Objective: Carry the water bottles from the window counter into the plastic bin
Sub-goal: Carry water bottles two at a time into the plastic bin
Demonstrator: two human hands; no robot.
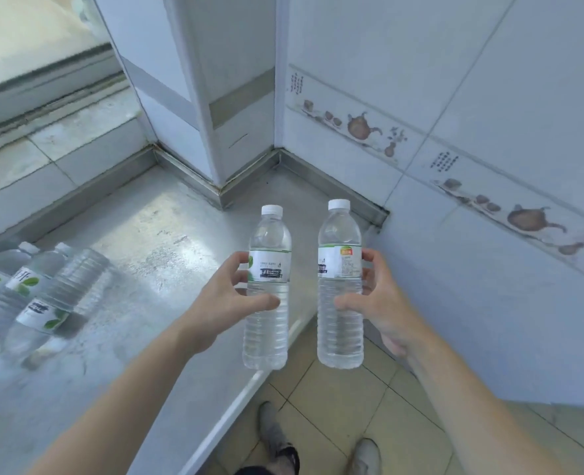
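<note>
My left hand [220,301] grips a clear water bottle [268,334] with a white cap and a green-and-white label, held upright over the front edge of the steel counter [153,234]. My right hand [378,303] grips a second upright water bottle [340,334] of the same kind, a little to the right, above the floor. Three more water bottles [40,286] lie on their sides at the counter's left, blurred. No plastic bin is in view.
A tiled column [194,97] stands at the counter's back, with a window sill [43,108] to its left. A tiled wall [472,166] with teapot pictures runs along the right. My feet [277,440] stand on the beige floor tiles below.
</note>
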